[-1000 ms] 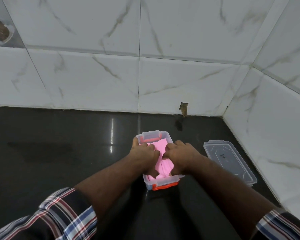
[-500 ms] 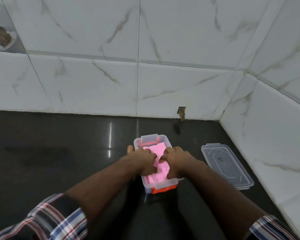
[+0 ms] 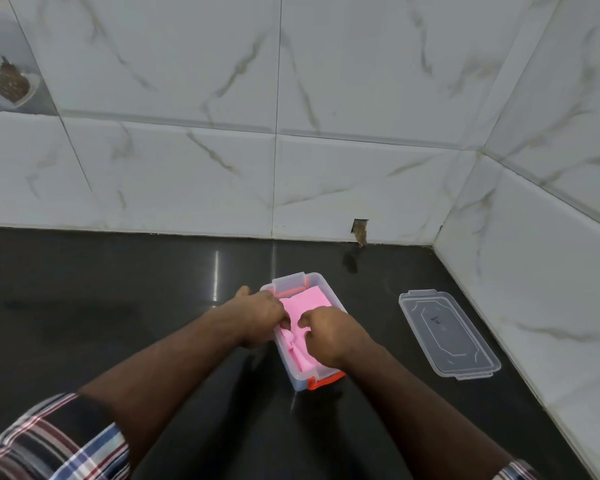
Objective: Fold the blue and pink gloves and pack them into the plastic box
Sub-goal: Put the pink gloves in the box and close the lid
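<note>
A small clear plastic box (image 3: pixel 321 283) with orange clips stands on the black counter in front of me. A folded pink glove (image 3: pixel 305 304) lies inside it, filling the top. My left hand (image 3: pixel 262 318) rests at the box's left side, its curled fingertips pressing on the pink glove. My right hand (image 3: pixel 329 332) is over the box's near right part, fingers bent down onto the same glove. No blue glove is visible; anything beneath the pink one is hidden.
The box's clear lid (image 3: pixel 447 332) lies flat on the counter to the right, near the right tiled wall (image 3: pixel 541 289). The back tiled wall (image 3: pixel 222 168) meets the black counter (image 3: pixel 118 306) behind the box.
Both hands have shifted on the pink glove, the right hand drawing towards the box's near end. More of the glove's far part now shows.
</note>
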A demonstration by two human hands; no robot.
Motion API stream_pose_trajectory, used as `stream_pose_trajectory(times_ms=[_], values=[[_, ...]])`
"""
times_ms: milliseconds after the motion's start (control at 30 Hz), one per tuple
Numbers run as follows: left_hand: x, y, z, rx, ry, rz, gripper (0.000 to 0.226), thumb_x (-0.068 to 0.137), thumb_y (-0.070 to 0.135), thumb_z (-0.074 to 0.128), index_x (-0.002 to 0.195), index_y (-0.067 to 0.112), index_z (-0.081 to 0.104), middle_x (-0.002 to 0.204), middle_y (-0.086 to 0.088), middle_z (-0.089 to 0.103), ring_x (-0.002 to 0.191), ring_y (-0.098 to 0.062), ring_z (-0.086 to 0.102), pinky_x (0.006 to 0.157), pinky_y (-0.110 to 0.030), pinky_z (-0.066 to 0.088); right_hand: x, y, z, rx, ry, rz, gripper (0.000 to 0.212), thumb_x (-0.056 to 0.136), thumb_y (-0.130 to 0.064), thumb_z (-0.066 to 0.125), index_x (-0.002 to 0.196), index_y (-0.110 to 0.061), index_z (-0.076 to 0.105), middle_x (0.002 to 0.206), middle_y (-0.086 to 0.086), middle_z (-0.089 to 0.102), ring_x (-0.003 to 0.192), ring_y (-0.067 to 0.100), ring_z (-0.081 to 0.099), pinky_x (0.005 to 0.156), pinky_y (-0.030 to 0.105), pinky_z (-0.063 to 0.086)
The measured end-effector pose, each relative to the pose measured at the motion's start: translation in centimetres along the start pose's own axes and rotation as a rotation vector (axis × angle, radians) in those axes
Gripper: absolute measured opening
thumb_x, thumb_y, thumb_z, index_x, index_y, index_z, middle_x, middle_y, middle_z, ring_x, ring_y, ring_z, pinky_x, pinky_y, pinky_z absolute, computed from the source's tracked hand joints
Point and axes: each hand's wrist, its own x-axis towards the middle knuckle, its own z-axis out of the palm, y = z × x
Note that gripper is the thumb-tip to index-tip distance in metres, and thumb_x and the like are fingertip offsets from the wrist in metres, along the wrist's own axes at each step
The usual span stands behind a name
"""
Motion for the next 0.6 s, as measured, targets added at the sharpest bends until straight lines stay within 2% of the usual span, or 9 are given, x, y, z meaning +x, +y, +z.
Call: stream_pose_trajectory(times_ms=[100,167,267,333,367,467,533,600], values=[[-0.8,0.0,0.4,0.012,0.015,-0.023,0.037,0.093,0.028,0.055,0.127,0.041,0.06,0.123,0.009,0.063,0.122,-0.02,0.047,0.091,-0.041,0.032,0.4,-0.1,-0.2,-0.037,0.039,0.004,0.041,0.092,-0.026,0.054,0.133,-0.023,0.058,0.125,0.001,0.064,0.112,0.021,0.059,0.1,0.032,0.046],[-1.3,0.4,0.7,-0.036,0.019,-0.04,0.035,0.095,0.039,0.055,0.129,0.041,0.061,0.126,0.01,0.065,0.121,-0.019,0.051,0.097,-0.039,0.035,0.9,-0.6,-0.5,-0.017,0.03,0.035,0.042,0.092,-0.024,0.055,0.135,-0.022,0.057,0.13,0.003,0.062,0.117,0.023,0.058,0.103,0.032,0.044],[-1.8,0.4,1.0,-0.238,0.051,-0.069,0.037,0.097,0.05,0.051,0.125,0.033,0.068,0.125,0.007,0.07,0.115,-0.017,0.061,0.101,-0.036,0.046,1.5,-1.0,-0.4,0.024,0.019,0.072,0.045,0.092,-0.015,0.059,0.137,-0.02,0.055,0.136,0.003,0.058,0.119,0.022,0.057,0.105,0.03,0.043],[-1.9,-0.2,1.1,-0.341,0.083,-0.121,0.037,0.098,0.045,0.053,0.127,0.027,0.067,0.127,0.002,0.069,0.114,-0.018,0.061,0.101,-0.035,0.047,1.5,-1.1,-0.2,0.007,0.05,0.036,0.045,0.092,-0.018,0.06,0.137,-0.02,0.055,0.136,0.003,0.058,0.119,0.022,0.057,0.103,0.029,0.043],[-1.9,-0.6,1.2,-0.346,0.103,-0.154,0.041,0.096,0.041,0.057,0.133,0.025,0.062,0.133,0.0,0.065,0.119,-0.019,0.059,0.104,-0.034,0.046,1.6,-1.2,-0.1,0.012,0.056,0.028,0.045,0.093,-0.02,0.059,0.138,-0.02,0.054,0.136,0.004,0.058,0.119,0.022,0.057,0.103,0.03,0.043],[-1.8,-1.1,1.3,-0.294,0.106,-0.191,0.061,0.09,0.034,0.068,0.146,0.018,0.048,0.145,-0.006,0.053,0.13,-0.023,0.051,0.11,-0.037,0.041,2.1,-1.9,-0.8,0.044,0.063,0.025,0.048,0.093,-0.024,0.062,0.14,-0.02,0.051,0.139,0.004,0.056,0.122,0.022,0.056,0.104,0.033,0.044],[-1.5,-0.9,1.2,-0.252,0.069,-0.199,0.062,0.087,0.034,0.071,0.142,0.013,0.05,0.14,-0.009,0.055,0.125,-0.025,0.054,0.106,-0.039,0.045,2.6,-2.3,-1.3,0.014,0.046,-0.023,0.057,0.088,-0.028,0.069,0.141,-0.02,0.05,0.14,0.004,0.055,0.125,0.023,0.053,0.106,0.034,0.042],[-0.7,-0.7,1.3,-0.214,0.022,-0.204,0.056,0.086,0.033,0.073,0.135,0.012,0.054,0.132,-0.01,0.059,0.117,-0.027,0.058,0.101,-0.04,0.048,3.1,-2.5,-1.6,-0.095,-0.045,-0.046,0.064,0.084,-0.032,0.073,0.142,-0.019,0.049,0.14,0.005,0.055,0.126,0.024,0.051,0.107,0.035,0.041]])
